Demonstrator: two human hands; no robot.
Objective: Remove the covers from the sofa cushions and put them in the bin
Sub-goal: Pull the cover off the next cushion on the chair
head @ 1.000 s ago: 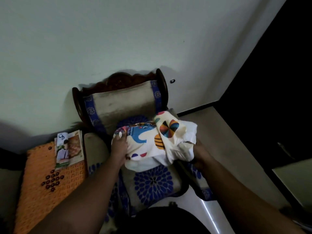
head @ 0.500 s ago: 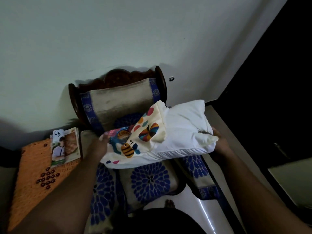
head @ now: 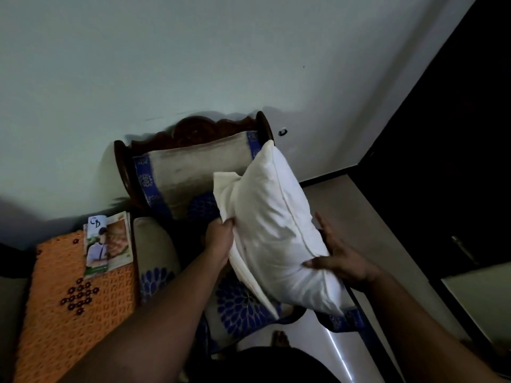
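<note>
A big pale wall [head: 193, 64] fills the top of the view, from 9 o'clock round to 1 o'clock. Below it, near the middle, stands a wooden chair [head: 193, 128] with a carved dark back and a cloth with blue flowers on it. At 8 o'clock lies an orange mat [head: 55, 299] with a small flower of dark beads sewn on.

The white cushion [head: 276, 230] is held up in the air over the chair seat, just right of the middle, tilted with one corner up at 12 o'clock. Its cover [head: 225, 189] is bunched at the cushion's left edge (only a plain white side shows).

The left hand [head: 219, 239] pinches that bunched cloth. The right hand [head: 340, 261] presses flat against the cushion's right side with spread fingers.

At 9 o'clock, on the mat, lie some booklets [head: 107, 239]. A white tag on top reads "CD" in pen.
</note>
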